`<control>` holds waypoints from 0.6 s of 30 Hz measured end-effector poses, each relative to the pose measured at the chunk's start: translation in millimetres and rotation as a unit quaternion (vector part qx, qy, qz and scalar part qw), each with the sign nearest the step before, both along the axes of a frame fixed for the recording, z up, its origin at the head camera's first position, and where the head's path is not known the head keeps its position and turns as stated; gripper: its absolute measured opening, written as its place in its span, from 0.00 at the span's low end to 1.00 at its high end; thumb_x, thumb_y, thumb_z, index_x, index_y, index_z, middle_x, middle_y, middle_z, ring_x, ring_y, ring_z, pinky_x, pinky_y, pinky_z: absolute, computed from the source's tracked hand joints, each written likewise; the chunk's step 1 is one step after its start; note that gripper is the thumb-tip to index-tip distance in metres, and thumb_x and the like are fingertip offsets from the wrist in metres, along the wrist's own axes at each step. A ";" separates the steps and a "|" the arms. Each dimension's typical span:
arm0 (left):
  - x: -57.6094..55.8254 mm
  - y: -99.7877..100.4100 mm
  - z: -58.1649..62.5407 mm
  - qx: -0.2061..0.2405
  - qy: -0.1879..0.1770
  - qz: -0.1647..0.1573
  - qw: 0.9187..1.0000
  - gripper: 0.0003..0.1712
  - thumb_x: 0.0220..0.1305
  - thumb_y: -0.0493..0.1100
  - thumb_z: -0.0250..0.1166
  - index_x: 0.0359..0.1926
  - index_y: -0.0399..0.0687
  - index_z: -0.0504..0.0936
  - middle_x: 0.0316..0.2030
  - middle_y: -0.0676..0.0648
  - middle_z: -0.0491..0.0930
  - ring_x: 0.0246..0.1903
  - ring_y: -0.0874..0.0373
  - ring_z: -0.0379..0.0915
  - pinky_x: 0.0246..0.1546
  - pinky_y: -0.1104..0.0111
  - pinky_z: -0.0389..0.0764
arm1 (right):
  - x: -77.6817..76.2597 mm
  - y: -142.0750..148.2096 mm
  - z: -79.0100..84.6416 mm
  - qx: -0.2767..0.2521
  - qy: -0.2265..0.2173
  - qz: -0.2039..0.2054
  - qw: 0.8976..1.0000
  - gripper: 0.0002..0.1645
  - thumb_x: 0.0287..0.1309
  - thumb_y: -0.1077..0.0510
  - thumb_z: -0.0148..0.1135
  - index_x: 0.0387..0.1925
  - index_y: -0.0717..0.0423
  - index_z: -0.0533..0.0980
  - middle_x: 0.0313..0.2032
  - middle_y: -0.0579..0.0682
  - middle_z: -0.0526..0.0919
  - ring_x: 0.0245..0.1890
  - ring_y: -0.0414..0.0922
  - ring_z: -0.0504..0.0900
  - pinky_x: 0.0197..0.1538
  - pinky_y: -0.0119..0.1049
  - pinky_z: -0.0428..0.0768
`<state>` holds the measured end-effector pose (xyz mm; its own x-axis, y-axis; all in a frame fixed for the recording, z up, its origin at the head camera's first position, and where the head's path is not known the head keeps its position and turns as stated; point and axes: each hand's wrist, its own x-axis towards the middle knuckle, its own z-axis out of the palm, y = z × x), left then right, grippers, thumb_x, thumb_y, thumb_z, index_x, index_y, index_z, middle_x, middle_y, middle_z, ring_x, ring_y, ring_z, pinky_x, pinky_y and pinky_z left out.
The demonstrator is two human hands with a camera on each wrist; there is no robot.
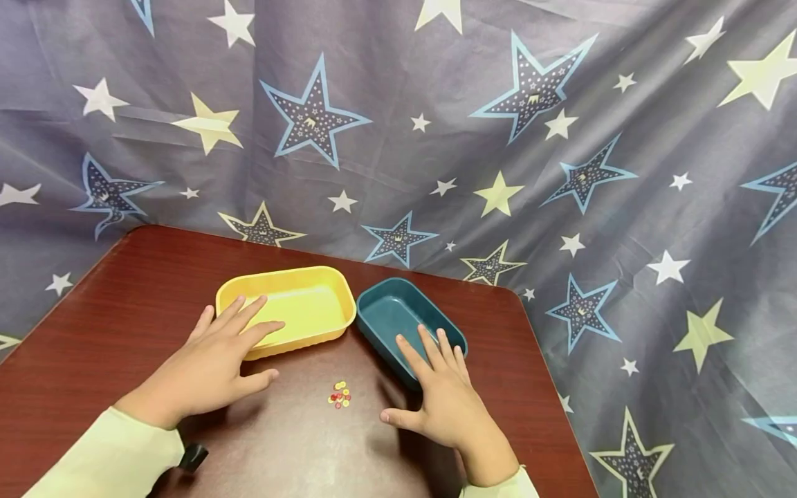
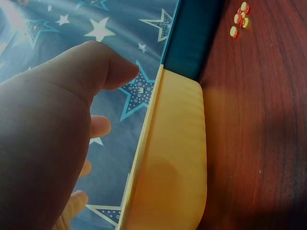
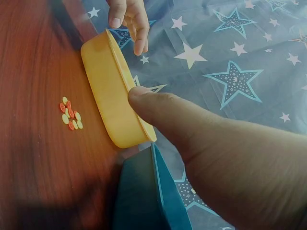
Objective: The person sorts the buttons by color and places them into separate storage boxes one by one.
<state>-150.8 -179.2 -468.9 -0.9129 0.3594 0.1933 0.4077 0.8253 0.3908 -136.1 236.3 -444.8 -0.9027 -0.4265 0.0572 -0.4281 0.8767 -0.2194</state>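
My left hand (image 1: 214, 363) hovers with spread fingers over the near left side of a yellow tray (image 1: 339, 294). My right hand (image 1: 445, 398) is held in the same way above the near side of a dark teal tray (image 1: 389, 308). Neither hand holds anything. Between the hands, closer to me than both trays, lies a small heap of red and yellow buttons (image 1: 340, 395). The right wrist view shows these small round buttons (image 3: 71, 114) lying on the wood beside the yellow tray. No contents are visible in either tray.
The trays stand side by side on a reddish-brown wooden table (image 1: 156, 277), their corners nearly touching. Behind and to the right hangs a grey curtain (image 1: 423, 159) printed with stars. A small black object (image 1: 194, 456) shows at the left wrist.
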 end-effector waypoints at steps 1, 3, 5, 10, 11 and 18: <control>0.2 -0.2 -0.4 0.001 0.003 0.000 1.000 0.43 0.70 0.72 0.75 0.79 0.65 0.77 0.89 0.38 0.57 0.87 0.25 0.50 0.81 0.21 0.43 | 0.2 -0.3 0.1 0.001 0.000 0.001 1.000 0.73 0.54 0.16 0.76 0.90 0.18 0.46 0.93 0.47 0.45 0.92 0.64 0.41 0.86 0.78 0.49; 0.9 -0.7 -0.9 0.001 0.008 0.000 1.000 0.42 0.70 0.70 0.75 0.79 0.65 0.77 0.89 0.38 0.58 0.87 0.25 0.51 0.81 0.21 0.44 | 0.2 -0.6 -0.7 0.000 0.002 0.002 1.000 0.72 0.54 0.16 0.77 0.90 0.18 0.46 0.93 0.47 0.46 0.92 0.65 0.42 0.86 0.78 0.50; 1.4 -0.8 -0.7 0.002 0.013 0.000 1.000 0.41 0.70 0.68 0.76 0.78 0.64 0.78 0.88 0.38 0.59 0.86 0.25 0.52 0.81 0.21 0.46 | 0.3 -0.4 -1.2 0.002 0.003 0.004 1.000 0.72 0.54 0.16 0.76 0.90 0.18 0.46 0.93 0.48 0.47 0.92 0.65 0.42 0.85 0.78 0.51; 2.5 -1.4 3.3 0.005 0.041 0.004 0.999 0.39 0.70 0.65 0.77 0.76 0.62 0.79 0.86 0.38 0.63 0.84 0.27 0.57 0.79 0.22 0.55 | 0.2 -0.5 0.1 0.005 0.008 0.009 1.000 0.72 0.54 0.16 0.77 0.91 0.20 0.48 0.92 0.48 0.48 0.92 0.64 0.43 0.86 0.76 0.52; 2.4 -1.5 4.1 0.005 0.049 0.005 0.999 0.38 0.69 0.64 0.77 0.75 0.61 0.80 0.85 0.37 0.64 0.84 0.28 0.58 0.78 0.22 0.57 | 0.2 -0.5 0.7 0.005 0.011 0.012 1.000 0.72 0.55 0.17 0.77 0.91 0.21 0.48 0.92 0.48 0.49 0.92 0.64 0.43 0.86 0.76 0.53; 1.0 -3.5 3.0 0.015 0.127 0.023 0.992 0.36 0.64 0.56 0.81 0.70 0.55 0.83 0.76 0.36 0.75 0.72 0.31 0.74 0.68 0.30 0.76 | 0.3 -1.4 3.5 0.001 0.049 0.031 0.998 0.70 0.55 0.20 0.79 0.91 0.28 0.55 0.90 0.51 0.58 0.92 0.62 0.50 0.87 0.67 0.61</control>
<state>-149.7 -182.7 -465.9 -0.8490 0.3095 0.4283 0.4584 0.8346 0.3056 -135.8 234.9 -441.3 -0.8649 -0.4815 0.1421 -0.5006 0.8483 -0.1724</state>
